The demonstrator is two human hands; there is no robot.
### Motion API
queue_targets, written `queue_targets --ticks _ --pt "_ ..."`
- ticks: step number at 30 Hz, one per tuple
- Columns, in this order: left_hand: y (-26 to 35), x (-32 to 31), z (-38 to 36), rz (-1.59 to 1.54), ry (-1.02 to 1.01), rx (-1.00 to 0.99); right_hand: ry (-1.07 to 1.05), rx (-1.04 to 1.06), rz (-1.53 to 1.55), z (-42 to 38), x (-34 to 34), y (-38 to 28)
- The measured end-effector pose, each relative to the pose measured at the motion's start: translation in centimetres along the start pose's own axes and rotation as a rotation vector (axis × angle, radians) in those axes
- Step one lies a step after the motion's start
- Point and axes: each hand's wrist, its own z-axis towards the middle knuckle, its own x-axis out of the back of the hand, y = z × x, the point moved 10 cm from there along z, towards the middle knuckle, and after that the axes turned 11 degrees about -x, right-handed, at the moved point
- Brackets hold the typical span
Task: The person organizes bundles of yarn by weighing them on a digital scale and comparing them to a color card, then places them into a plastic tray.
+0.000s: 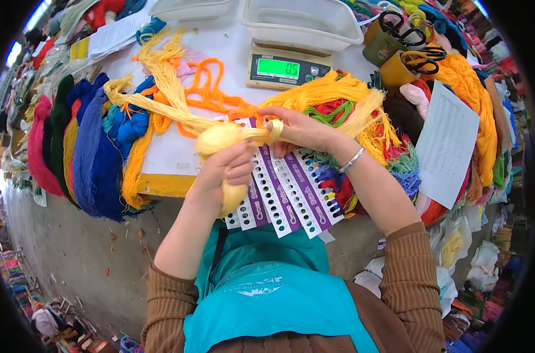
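Left hand (225,170): raised from 6 o'clock, fist clamped round the pale yellow yarn bundle (220,141).
Yarn bundle: smooth wound lump, tail trailing toward 10 o'clock, above the punched cards (291,191).
Right hand (300,130): fingers pinching a yarn loop, at 3 o'clock of the bundle.
Scale (286,69): reads 0.5.
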Motion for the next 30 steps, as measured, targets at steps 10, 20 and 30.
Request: queue_targets --ticks 10,20,30 --pt "17.1 2.4 -18.7 -0.360 -0.318 -0.858 0.115 -0.024 -0.101 -0.1 -0.3 -0.3" --pt "10.1 2.3 -9.8 0.890 0.240 -0.563 0.625 0.464 -0.561 -5.0 -0.7 -4.4" --pt "5.6 3.4 -5.0 1.659 0.162 -0.585 0.544 0.519 -0.805 -2.1 -2.4 -4.8"
